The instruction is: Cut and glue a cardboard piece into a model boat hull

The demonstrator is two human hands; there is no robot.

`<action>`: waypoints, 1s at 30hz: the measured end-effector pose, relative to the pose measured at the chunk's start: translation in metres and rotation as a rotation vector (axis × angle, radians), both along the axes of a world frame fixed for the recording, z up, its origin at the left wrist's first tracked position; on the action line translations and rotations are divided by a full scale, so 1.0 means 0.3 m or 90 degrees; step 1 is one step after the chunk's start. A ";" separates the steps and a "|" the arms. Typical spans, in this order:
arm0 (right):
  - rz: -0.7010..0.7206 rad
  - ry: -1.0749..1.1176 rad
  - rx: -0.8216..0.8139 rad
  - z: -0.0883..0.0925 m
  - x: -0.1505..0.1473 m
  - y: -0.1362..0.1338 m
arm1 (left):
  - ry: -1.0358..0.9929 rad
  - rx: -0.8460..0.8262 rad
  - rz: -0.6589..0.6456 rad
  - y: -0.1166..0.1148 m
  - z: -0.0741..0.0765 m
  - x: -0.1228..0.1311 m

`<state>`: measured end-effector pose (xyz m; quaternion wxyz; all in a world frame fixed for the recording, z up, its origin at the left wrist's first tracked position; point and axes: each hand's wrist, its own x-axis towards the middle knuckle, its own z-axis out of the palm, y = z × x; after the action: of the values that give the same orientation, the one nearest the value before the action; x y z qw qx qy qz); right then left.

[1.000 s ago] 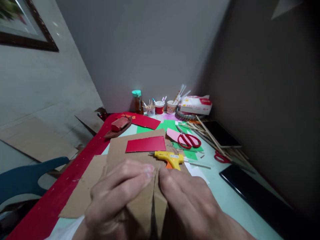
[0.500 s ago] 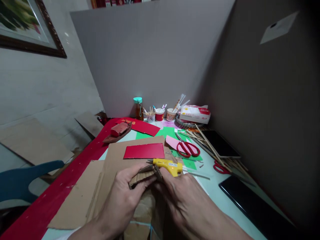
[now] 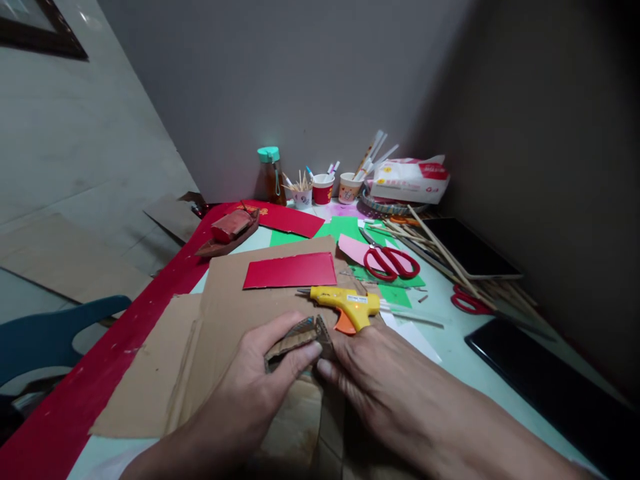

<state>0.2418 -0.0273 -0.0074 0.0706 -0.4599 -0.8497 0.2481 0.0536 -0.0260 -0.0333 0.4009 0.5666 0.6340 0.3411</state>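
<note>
Head view: pinching folded cardboard (image 3: 291,343) at lower centre with left fingers (image 3: 296,364) and right fingers (image 3: 334,375), equally near, along a long axis apparently running bottomward.

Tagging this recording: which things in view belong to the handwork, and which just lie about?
Belonging:
folded brown corrugated cardboard between left hand and right hand
yellow-and-orange plastic glue gun, perhaps

Apparently lying about:
teal-lidded cylindrical bottle
red paper cup
</note>
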 end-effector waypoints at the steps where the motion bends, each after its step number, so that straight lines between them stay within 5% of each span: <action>1: 0.003 -0.007 -0.006 -0.009 0.001 0.003 | -0.001 -0.015 -0.003 0.000 -0.005 -0.001; 11: 0.041 -0.061 0.037 -0.021 -0.001 0.003 | -0.078 -0.038 -0.059 -0.007 -0.025 -0.008; 18: 0.056 -0.183 0.063 0.006 -0.024 -0.013 | -0.002 -0.014 -0.075 0.004 0.005 0.022; 30: -0.051 0.036 0.098 0.015 -0.006 -0.031 | 0.014 0.056 -0.050 -0.011 -0.016 0.000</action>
<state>0.2399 -0.0365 -0.0029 0.1394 -0.4795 -0.8449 0.1916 0.0536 -0.0293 -0.0380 0.3817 0.6119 0.6000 0.3463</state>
